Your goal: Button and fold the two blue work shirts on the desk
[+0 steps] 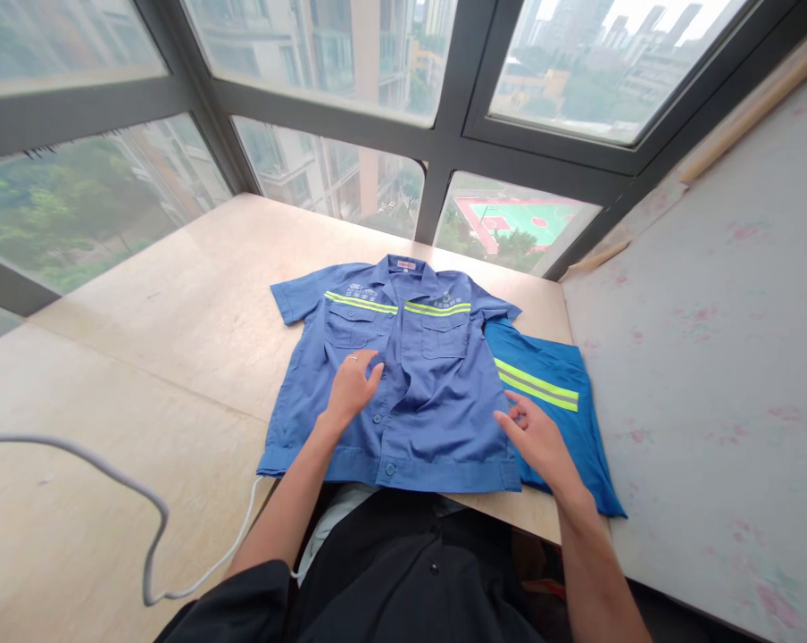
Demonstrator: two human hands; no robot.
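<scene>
Laying your left hand (353,386) open and flat on the blue work shirt (436,393), which was spread front-up on the plywood table (195,304), you set your empty, loose-fingered right hand (537,438) at its edge, pinning the cloth flat.

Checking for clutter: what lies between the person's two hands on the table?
Only cloth of the blue work shirt lies there. Its front spreads flat from the left hand across to the right hand, and nothing rests on it. The head view shows this.
</scene>
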